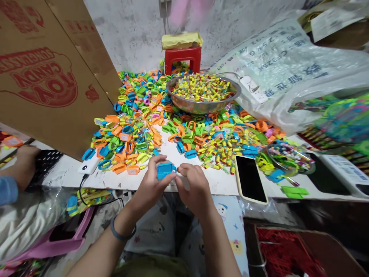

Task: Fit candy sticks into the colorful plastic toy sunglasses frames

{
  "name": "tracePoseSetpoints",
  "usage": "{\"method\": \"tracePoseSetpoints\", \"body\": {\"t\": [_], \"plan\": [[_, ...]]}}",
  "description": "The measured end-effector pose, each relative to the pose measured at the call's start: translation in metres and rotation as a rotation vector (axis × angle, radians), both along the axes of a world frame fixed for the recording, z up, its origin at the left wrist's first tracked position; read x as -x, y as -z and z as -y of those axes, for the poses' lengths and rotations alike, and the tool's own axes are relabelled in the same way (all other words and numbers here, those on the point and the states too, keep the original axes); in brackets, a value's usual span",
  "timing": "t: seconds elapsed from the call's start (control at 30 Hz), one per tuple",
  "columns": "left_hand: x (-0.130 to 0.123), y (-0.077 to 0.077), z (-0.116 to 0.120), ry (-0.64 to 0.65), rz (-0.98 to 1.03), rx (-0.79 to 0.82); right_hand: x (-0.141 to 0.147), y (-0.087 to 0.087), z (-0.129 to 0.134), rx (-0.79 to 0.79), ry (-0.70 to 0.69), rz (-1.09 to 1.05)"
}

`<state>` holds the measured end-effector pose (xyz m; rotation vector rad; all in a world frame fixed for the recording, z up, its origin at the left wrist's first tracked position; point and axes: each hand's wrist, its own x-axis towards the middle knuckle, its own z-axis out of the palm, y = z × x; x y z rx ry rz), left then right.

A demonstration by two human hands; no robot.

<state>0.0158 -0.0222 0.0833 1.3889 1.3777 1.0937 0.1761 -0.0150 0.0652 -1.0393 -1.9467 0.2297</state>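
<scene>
Far left: another person's hand (24, 163) on a black crate (46, 163), beside a leaning cardboard box (43, 77). White power bank (89, 166) at the table edge (115, 185). Left hand (151, 182) is pinching a blue plastic piece (165, 170) just over the bare front strip of table; right hand (194, 188) fingers closed at its right end. Pile of coloured pieces (144, 115) crowds behind. Steel bowl (201, 94) full of small yellow capsules. Phone (250, 179) overhangs the edge. Small dish (290, 156) holds mixed bits.
</scene>
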Motion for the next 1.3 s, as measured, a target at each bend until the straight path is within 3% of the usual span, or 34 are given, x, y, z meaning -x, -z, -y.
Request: {"method": "tracePoseSetpoints", "body": {"t": [0.1, 0.23, 0.37, 0.43, 0.53, 0.63, 0.7, 0.83, 1.0, 1.1, 1.3], "plan": [[0.000, 0.000, 0.000, 0.044, -0.003, 0.063, 0.003, 0.003, 0.002, -0.015, 0.062, 0.183], [0.010, 0.000, -0.008, 0.150, -0.143, 0.116, 0.010, 0.011, 0.000, 0.006, 0.038, 0.291], [0.036, -0.006, -0.039, 0.194, -0.355, -0.013, -0.005, 0.022, -0.012, 0.134, 0.126, 0.276], [0.058, -0.016, -0.062, 0.107, -0.493, -0.096, -0.026, 0.029, -0.019, 0.236, 0.284, 0.279], [0.100, -0.034, -0.101, -0.152, -0.718, -0.209, -0.062, 0.041, -0.025, 0.469, 0.571, 0.369], [0.141, -0.046, -0.137, -0.412, -0.935, -0.281, -0.083, 0.049, -0.026, 0.662, 0.691, 0.442], [0.163, -0.047, -0.157, -0.465, -1.038, -0.247, -0.085, 0.050, -0.027, 0.733, 0.689, 0.442], [0.191, -0.035, -0.181, -0.391, -1.175, -0.073, -0.076, 0.050, -0.030, 0.734, 0.674, 0.443], [0.212, -0.025, -0.193, -0.416, -1.202, 0.078, -0.070, 0.053, -0.032, 0.679, 0.645, 0.471], [0.217, -0.023, -0.196, -0.448, -1.213, 0.085, -0.070, 0.054, -0.033, 0.681, 0.639, 0.472], [0.217, -0.015, -0.207, -0.232, -1.225, 0.114, -0.067, 0.053, -0.035, 0.697, 0.625, 0.441]]}}
